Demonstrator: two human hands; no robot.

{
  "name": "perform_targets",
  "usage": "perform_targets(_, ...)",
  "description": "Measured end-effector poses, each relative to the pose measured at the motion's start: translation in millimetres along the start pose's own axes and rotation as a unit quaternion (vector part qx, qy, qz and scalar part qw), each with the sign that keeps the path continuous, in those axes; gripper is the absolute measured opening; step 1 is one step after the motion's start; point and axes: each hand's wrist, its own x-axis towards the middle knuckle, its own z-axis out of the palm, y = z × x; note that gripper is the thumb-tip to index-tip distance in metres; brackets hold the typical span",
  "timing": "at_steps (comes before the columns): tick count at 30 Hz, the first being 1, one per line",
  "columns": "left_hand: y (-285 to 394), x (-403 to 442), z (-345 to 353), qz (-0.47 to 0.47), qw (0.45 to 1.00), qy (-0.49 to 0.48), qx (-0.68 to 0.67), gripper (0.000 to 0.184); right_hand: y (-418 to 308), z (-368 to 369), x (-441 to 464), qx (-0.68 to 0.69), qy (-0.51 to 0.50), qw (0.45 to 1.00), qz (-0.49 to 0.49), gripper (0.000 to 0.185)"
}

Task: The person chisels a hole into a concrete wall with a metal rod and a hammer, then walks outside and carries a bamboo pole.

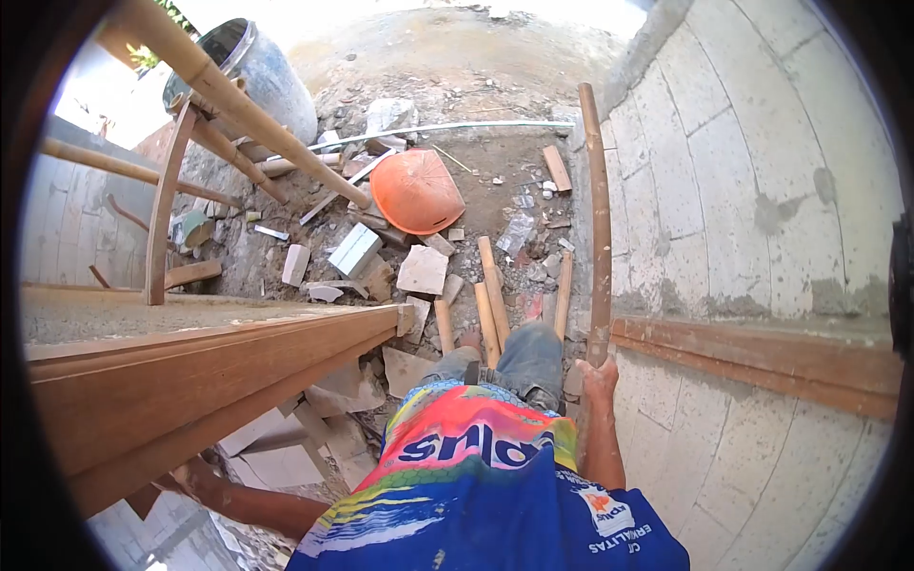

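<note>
My right hand (598, 377) is closed around a long bamboo pole (598, 228), which stands close to the block wall on the right. Lower left, my left hand (184, 479) is beside the underside of a brown wooden beam (228, 381). The beam and shadow hide most of its fingers, so whether it grips anything cannot be made out. Several shorter bamboo pieces (490, 295) rise from the ground in front of my legs.
Rubble and broken blocks (422, 270) cover the ground ahead, with an orange tub (417, 192) among them. A large drum (271, 81) stands at the upper left behind bamboo scaffolding (228, 100). Along the right runs a block wall (724, 190) with a wooden ledge (752, 362).
</note>
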Motion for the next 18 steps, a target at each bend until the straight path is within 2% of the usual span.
perform_targets(3,-6,-3,-24,-0.040,0.996,0.077,0.014,0.073,-18,7,59,-0.013,-0.018,0.997,-0.076,0.041)
perform_targets(6,8,-7,7,0.061,0.973,0.217,-0.049,0.071,-48,10,116,0.003,-0.045,0.997,-0.056,0.034)
perform_targets(7,11,-6,7,0.065,0.968,0.241,-0.036,0.070,-60,8,137,-0.041,-0.075,0.996,-0.025,0.033)
perform_targets(8,16,-7,10,0.070,0.962,0.265,-0.017,0.069,-71,13,156,-0.045,-0.084,0.995,-0.034,0.033)
perform_targets(10,25,-11,19,0.079,0.948,0.308,0.019,0.067,-89,21,193,-0.038,-0.042,0.992,-0.113,0.029)
perform_targets(11,28,-12,23,0.081,0.940,0.330,0.039,0.066,-98,27,217,-0.042,-0.053,0.990,-0.125,0.029)
perform_targets(13,34,-13,36,0.090,0.920,0.373,0.076,0.064,-118,45,266,0.030,-0.088,0.988,-0.125,0.020)
perform_targets(17,44,-19,66,0.085,0.880,0.449,0.132,0.060,-181,77,369,0.011,-0.139,0.979,-0.145,0.019)
perform_targets(18,50,-26,77,0.079,0.865,0.473,0.146,0.059,-203,83,391,0.025,-0.153,0.980,-0.122,0.020)
